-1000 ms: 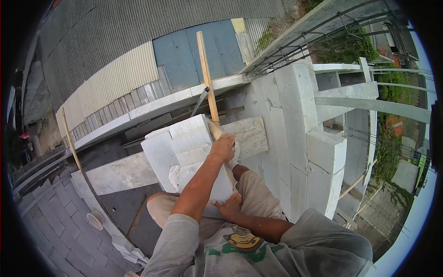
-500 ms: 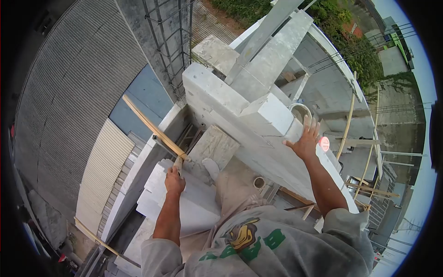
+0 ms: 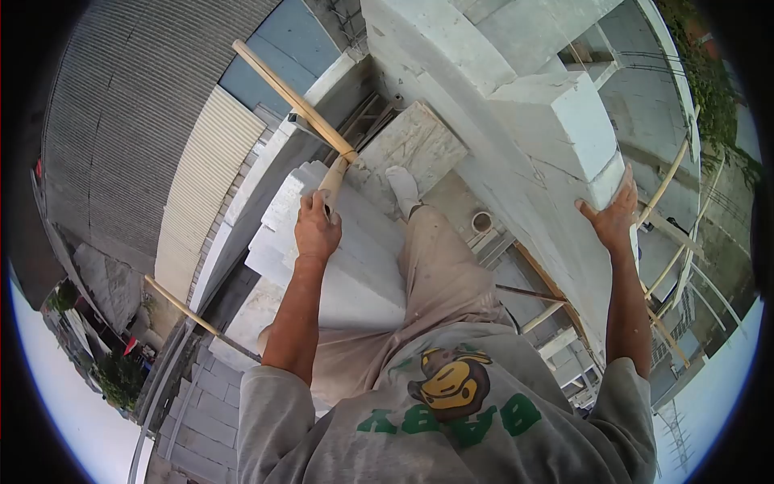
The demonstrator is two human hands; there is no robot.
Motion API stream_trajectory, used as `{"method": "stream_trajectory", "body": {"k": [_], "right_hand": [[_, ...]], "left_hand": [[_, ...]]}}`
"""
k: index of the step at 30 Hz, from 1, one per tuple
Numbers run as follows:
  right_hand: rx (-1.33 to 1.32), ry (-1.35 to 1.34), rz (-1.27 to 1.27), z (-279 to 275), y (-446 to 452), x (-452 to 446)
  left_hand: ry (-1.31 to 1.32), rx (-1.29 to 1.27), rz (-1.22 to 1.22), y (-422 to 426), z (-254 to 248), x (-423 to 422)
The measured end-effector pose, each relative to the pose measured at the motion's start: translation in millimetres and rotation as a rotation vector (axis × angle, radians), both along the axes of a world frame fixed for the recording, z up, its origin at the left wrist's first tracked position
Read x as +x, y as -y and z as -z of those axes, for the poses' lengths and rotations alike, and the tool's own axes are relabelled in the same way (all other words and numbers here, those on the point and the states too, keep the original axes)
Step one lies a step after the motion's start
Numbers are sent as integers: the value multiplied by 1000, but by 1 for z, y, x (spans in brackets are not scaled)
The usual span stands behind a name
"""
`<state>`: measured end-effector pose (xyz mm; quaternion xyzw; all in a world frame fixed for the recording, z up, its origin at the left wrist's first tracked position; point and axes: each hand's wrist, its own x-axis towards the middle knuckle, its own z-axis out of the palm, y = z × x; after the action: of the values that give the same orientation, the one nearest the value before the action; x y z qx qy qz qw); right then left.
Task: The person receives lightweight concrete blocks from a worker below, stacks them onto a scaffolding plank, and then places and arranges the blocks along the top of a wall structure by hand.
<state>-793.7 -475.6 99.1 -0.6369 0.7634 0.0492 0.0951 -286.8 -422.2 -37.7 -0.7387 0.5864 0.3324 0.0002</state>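
My left hand (image 3: 317,227) is wrapped round the near end of a bamboo pole (image 3: 294,97), which slants away to the upper left. Stacked white blocks (image 3: 347,258) lie just beside that hand. My right hand (image 3: 614,211) rests on the top edge of a block wall (image 3: 516,173), its thumb apart and its other fingers over the far side, partly hidden. A larger white block (image 3: 564,121) sits on the wall just beyond it. My foot in a white sock (image 3: 401,189) stands on a rough, stained board (image 3: 419,145) between the two hands.
A round cup-like container (image 3: 481,223) sits low beside the wall. To the left, a drop leads to corrugated roofs (image 3: 153,121). More bamboo poles (image 3: 665,185) stand beyond the wall on the right. Beneath me on the right is a deep opening with timber (image 3: 552,282).
The view has tilted down and come nearer the blocks. My right hand stays on the wall; the white ring and red round object near it have gone from sight. My left hand still grips the pole.
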Motion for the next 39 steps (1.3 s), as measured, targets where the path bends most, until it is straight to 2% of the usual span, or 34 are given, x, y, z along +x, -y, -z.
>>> {"method": "stream_trajectory", "body": {"k": [3, 4, 7, 11, 14, 17, 23, 33, 39], "right_hand": [[-14, 14, 6, -2, 3, 3], [-12, 8, 7, -2, 3, 3], [23, -32, 43, -3, 4, 7], [49, -25, 89, -4, 5, 7], [26, -54, -38, -1, 5, 0], [-11, 2, -132, 0, 5, -5], [-12, -22, -173, 5, 3, -13], [11, -69, -146, 3, 1, -14], [64, -55, -52, -2, 4, -4]], "left_hand": [[63, -82, -87, -12, -20, -8], [76, 37, -93, -13, -29, -9], [113, -77, -110, -11, -25, -17], [105, -37, -164, -6, -27, -21], [164, 0, -154, -5, -27, -22], [175, -81, -144, -10, -14, -21], [153, -78, -129, -5, -17, -19], [125, -156, -119, -9, -14, -18], [117, -42, -121, -9, -19, -16]]}}
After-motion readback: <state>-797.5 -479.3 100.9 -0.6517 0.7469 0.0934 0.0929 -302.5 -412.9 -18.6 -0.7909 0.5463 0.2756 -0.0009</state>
